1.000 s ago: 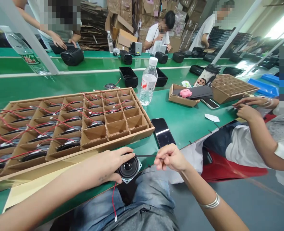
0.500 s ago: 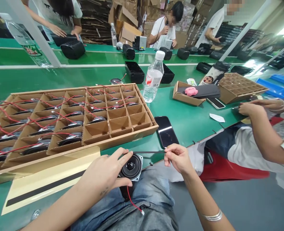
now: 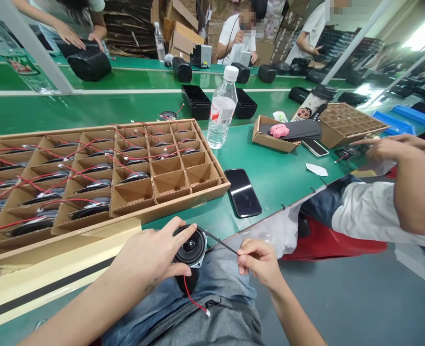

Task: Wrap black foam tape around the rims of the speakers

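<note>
Over the lap, left grip spread on speaker, right pinching strip, now slanted.

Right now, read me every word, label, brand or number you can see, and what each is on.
None can be read. The label on the water bottle is too blurred to read, as is the green label on the tall bottle at upper left; the cartoon-printed packet shows no legible words.

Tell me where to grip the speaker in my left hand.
Grip the speaker by its outer frame, coming from the side as your left hand does. The cone faces up, so fingers on the rim stay off it, and the red wire hangs clear below.
</note>
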